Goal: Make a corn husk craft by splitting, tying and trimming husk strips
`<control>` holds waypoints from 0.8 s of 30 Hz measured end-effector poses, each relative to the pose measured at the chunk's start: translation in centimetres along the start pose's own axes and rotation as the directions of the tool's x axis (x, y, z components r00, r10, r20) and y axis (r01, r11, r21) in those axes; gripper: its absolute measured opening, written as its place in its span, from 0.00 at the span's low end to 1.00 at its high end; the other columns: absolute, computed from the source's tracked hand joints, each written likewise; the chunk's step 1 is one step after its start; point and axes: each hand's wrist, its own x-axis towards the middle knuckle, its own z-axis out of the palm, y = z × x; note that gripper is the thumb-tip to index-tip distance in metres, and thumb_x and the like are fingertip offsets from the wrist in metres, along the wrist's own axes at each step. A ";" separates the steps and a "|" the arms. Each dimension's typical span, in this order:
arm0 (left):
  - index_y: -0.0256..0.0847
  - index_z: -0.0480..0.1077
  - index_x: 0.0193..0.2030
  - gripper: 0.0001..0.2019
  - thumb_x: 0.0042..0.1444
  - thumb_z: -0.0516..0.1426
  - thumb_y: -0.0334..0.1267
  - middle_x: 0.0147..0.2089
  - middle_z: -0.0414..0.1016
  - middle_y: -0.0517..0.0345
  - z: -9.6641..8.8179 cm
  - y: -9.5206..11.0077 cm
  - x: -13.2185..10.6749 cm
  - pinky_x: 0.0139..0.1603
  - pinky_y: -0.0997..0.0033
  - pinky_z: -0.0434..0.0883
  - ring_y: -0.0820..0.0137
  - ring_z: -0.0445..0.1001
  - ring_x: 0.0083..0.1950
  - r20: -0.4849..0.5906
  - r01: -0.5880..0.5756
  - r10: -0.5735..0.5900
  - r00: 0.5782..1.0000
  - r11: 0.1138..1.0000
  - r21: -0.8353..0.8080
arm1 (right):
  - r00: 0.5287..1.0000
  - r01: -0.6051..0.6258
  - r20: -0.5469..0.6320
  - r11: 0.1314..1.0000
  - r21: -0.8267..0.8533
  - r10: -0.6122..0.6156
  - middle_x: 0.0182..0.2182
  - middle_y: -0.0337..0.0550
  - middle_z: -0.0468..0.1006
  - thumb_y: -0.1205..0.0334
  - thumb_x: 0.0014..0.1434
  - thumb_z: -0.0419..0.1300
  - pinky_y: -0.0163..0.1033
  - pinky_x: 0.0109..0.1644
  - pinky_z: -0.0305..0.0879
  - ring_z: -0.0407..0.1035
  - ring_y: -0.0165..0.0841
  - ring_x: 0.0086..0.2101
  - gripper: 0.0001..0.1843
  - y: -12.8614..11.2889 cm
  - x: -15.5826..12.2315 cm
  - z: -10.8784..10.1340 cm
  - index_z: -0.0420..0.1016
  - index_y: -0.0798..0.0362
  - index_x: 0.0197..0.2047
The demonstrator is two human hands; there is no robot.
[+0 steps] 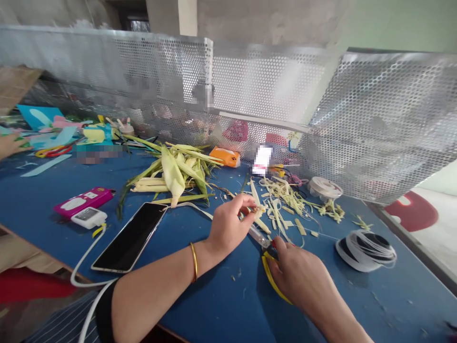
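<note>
My left hand (228, 224) pinches a pale leaf strip (257, 209) between thumb and fingers over the blue table (214, 305). My right hand (300, 276) grips yellow-handled scissors (270, 274); their blades (259, 237) point at the strip just below my left fingers. A gold bangle (193, 262) circles my left wrist. Cut leaf trimmings (285, 200) lie scattered just beyond both hands.
A pile of green and pale leaves (174, 171) lies at centre left. A phone (130, 237) on a white cable, a pink device (84, 200), an orange object (224, 156), a tape roll (366, 250) and a white lid (324, 186) surround them. A perforated metal screen (271, 85) stands behind. Another person's hand (10, 143) is at far left.
</note>
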 end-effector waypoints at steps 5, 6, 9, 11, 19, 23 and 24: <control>0.47 0.76 0.48 0.13 0.56 0.61 0.33 0.44 0.81 0.53 0.1 -0.6 -0.8 0.55 0.68 0.65 0.64 0.77 0.46 0.092 -0.171 0.161 0.983 0.978 0.117 | 0.974 -0.088 -0.177 0.960 0.266 0.138 0.31 0.48 0.78 0.59 0.66 0.49 0.37 0.29 0.59 0.74 0.38 0.31 0.15 0.7 0.2 -0.9 0.75 0.54 0.36; 0.47 0.75 0.50 0.14 0.57 0.60 0.33 0.44 0.81 0.52 0.1 -0.7 -0.9 0.55 0.67 0.65 0.64 0.77 0.46 0.122 -0.227 0.209 0.970 0.960 0.163 | 0.954 -0.116 -0.198 0.889 0.442 0.223 0.32 0.48 0.78 0.55 0.66 0.49 0.37 0.31 0.61 0.74 0.37 0.32 0.16 0.9 0.3 -1.1 0.75 0.53 0.38; 0.44 0.72 0.54 0.15 0.60 0.56 0.32 0.42 0.81 0.53 0.2 -0.9 -1.2 0.51 0.66 0.69 0.66 0.78 0.43 0.231 -0.475 0.420 0.878 0.825 0.304 | 0.916 -0.130 -0.034 0.376 0.917 0.400 0.32 0.45 0.78 0.42 0.61 0.53 0.37 0.34 0.66 0.73 0.35 0.32 0.22 1.0 0.8 -1.5 0.75 0.52 0.39; 0.41 0.70 0.56 0.16 0.61 0.54 0.30 0.41 0.81 0.53 0.4 -0.9 -1.4 0.47 0.67 0.72 0.67 0.78 0.40 0.294 -0.642 0.571 0.767 0.676 0.361 | 0.926 -0.156 0.135 0.031 0.987 0.354 0.27 0.42 0.75 0.38 0.54 0.59 0.36 0.32 0.67 0.71 0.34 0.29 0.24 0.8 1.2 -1.6 0.75 0.53 0.33; 0.40 0.68 0.52 0.14 0.59 0.57 0.35 0.47 0.78 0.52 1.1 -0.7 -1.7 0.45 0.70 0.73 0.70 0.78 0.41 0.325 -0.429 0.359 0.875 0.886 0.176 | 0.912 -0.123 0.190 -0.200 0.972 0.363 0.21 0.37 0.72 0.44 0.42 0.71 0.33 0.28 0.61 0.62 0.26 0.22 0.21 0.3 1.6 -1.0 0.78 0.54 0.28; 0.38 0.73 0.38 0.12 0.61 0.54 0.45 0.35 0.79 0.54 1.4 -0.3 -1.3 0.40 0.70 0.73 0.68 0.77 0.37 0.369 0.182 -0.144 0.918 0.981 -0.068 | 0.912 -0.099 0.131 -0.101 0.990 0.388 0.21 0.38 0.74 0.47 0.46 0.69 0.35 0.28 0.60 0.62 0.27 0.23 0.18 0.6 1.5 -0.7 0.81 0.54 0.31; 0.37 0.73 0.36 0.13 0.60 0.55 0.47 0.33 0.78 0.54 1.6 -0.2 -1.2 0.38 0.70 0.73 0.69 0.77 0.35 0.394 0.325 -0.248 0.885 0.935 -0.142 | 0.912 -0.095 0.123 -0.090 0.991 0.392 0.22 0.38 0.75 0.47 0.46 0.69 0.35 0.29 0.60 0.63 0.28 0.24 0.17 0.6 1.5 -0.6 0.81 0.53 0.31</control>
